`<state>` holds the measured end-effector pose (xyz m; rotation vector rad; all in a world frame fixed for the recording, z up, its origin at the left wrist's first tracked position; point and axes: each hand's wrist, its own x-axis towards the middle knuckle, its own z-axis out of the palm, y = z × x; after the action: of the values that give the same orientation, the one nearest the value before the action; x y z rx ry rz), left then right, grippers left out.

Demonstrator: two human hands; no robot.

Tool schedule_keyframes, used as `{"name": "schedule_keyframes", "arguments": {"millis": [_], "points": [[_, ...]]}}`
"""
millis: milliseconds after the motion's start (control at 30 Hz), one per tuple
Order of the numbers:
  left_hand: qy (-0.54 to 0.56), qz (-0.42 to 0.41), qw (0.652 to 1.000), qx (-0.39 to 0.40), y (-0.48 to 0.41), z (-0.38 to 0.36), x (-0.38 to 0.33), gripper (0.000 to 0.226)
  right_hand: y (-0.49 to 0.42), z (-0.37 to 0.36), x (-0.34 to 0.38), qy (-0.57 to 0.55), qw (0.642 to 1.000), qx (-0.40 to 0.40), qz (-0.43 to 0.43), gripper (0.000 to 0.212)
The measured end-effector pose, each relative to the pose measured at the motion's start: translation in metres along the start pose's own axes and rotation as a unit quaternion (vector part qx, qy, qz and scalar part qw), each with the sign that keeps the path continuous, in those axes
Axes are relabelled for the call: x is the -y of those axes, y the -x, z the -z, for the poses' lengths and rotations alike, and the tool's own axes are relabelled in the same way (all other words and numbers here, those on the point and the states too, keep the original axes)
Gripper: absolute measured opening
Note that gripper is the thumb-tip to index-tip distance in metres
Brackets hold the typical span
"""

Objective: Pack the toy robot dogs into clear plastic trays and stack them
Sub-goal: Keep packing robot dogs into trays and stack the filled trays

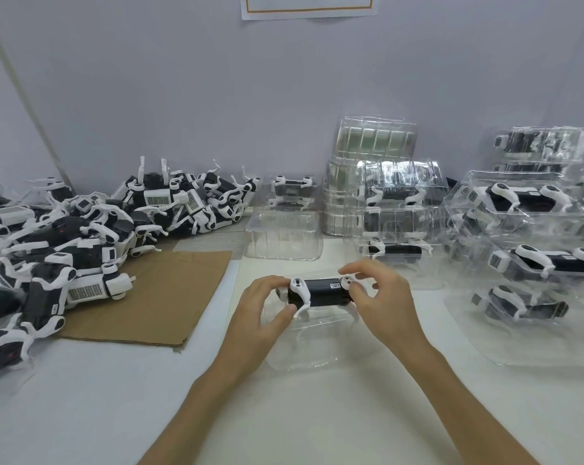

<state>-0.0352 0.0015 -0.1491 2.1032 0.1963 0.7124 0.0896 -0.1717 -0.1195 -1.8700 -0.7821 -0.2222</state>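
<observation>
We see a white table (284, 414) from above, with two bare forearms reaching in from the bottom edge. At the centre, both hands hold one toy robot dog (320, 292), black in the body with white legs, lying lengthwise from left to right. The left hand (267, 307) curls round the dog's left end, its thumb against a white leg. The right hand (381, 297) pinches the right end between thumb and curled fingers, with the forefinger arched above. The dog sits over a clear plastic tray (304, 354) lying on the table; we cannot tell whether it is fully seated in it.

To the left, a large pile of loose toy dogs (82, 229) spreads along the wall, partly resting on a flat sheet of brown cardboard (163, 297). Behind the hands stands a single empty clear tray (284, 236). Further back rises a stack of empty trays (374, 139), and just beside it a stack of packed trays (398, 209). More packed trays (532, 229) are piled at the right. A sheet of paper (309, 6) hangs on the pale wall above.
</observation>
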Motion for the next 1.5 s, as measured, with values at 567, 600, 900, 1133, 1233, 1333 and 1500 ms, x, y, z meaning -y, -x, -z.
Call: {"name": "schedule_keyframes", "arguments": {"millis": [567, 600, 900, 1133, 1233, 1333, 1500], "points": [[-0.084, -0.016, 0.996, 0.019, -0.002, 0.003, 0.01, 0.036, -0.005, 0.003, -0.016, 0.008, 0.988, 0.027, -0.15, 0.012], [-0.08, -0.016, 0.997, 0.018, -0.002, 0.002, 0.01, 0.033, -0.006, 0.004, -0.017, 0.004, 0.988, 0.034, -0.152, 0.012], [-0.033, 0.118, 0.992, -0.022, -0.001, 0.002, 0.007, 0.1, -0.014, 0.006, -0.019, -0.083, 0.947, 0.127, -0.284, 0.024], [0.147, 0.178, 0.973, 0.027, -0.009, 0.007, 0.009, 0.098, -0.011, 0.003, -0.02, -0.172, 0.943, 0.154, -0.241, 0.042], [0.17, 0.171, 0.97, 0.013, -0.008, 0.01, 0.007, 0.089, -0.01, 0.003, -0.019, -0.207, 0.936, 0.152, -0.24, 0.045], [0.172, 0.172, 0.97, -0.009, -0.007, 0.013, 0.007, 0.087, -0.011, 0.003, -0.018, -0.228, 0.934, 0.14, -0.239, 0.045], [0.182, 0.152, 0.971, -0.029, -0.007, 0.009, 0.009, 0.081, -0.007, 0.001, -0.016, -0.189, 0.947, 0.123, -0.23, 0.032]]}}
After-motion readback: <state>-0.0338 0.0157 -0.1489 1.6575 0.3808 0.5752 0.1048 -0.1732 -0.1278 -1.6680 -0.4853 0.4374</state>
